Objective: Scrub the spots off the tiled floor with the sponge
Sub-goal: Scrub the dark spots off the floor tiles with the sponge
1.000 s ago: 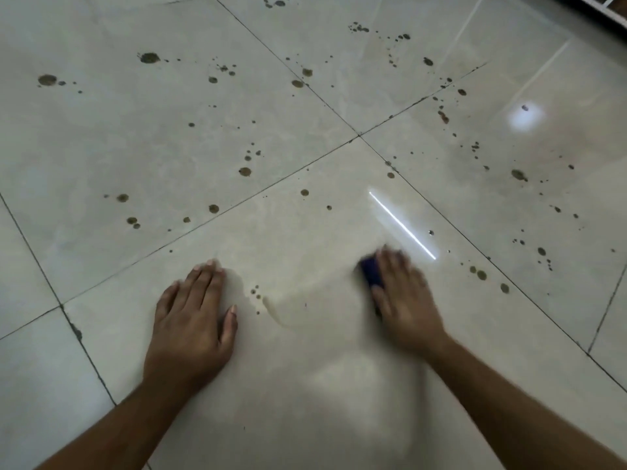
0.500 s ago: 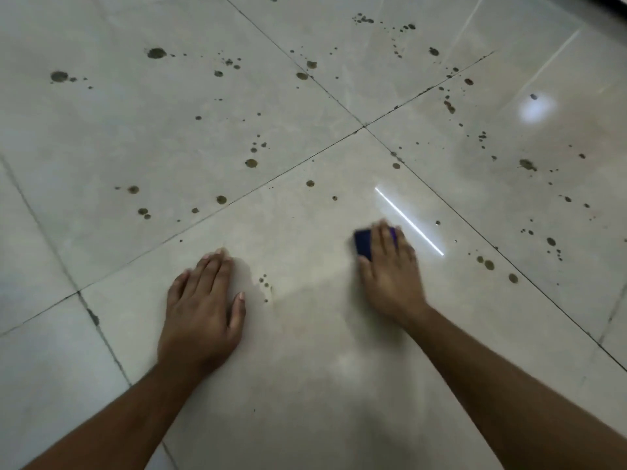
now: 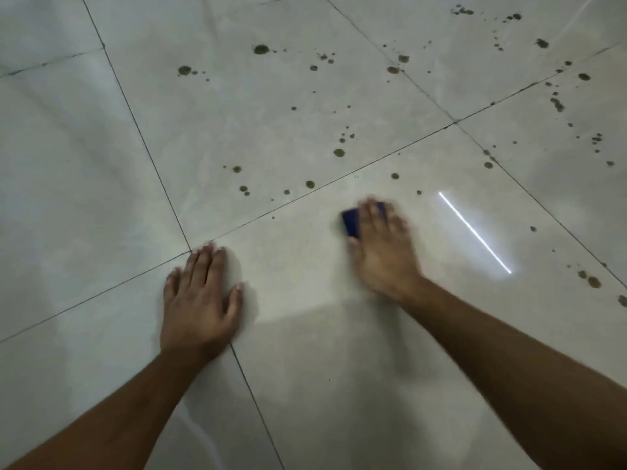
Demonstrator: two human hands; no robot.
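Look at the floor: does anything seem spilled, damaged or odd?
Yes. Dark brown spots spatter the pale tiled floor beyond both hands, like splashed liquid. The right hand presses a blue sponge near them. No cracked tiles show.

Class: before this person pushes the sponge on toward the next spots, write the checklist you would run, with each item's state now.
1. Sponge under right hand: ok.
2. Grip firm: cannot tell, hand blurred.
3. Left hand flat on the tiled floor, bracing: ok.
4. Spots ahead of sponge: not ok.
5. Spots to the right: not ok.
6. Sponge wet enough: cannot tell.
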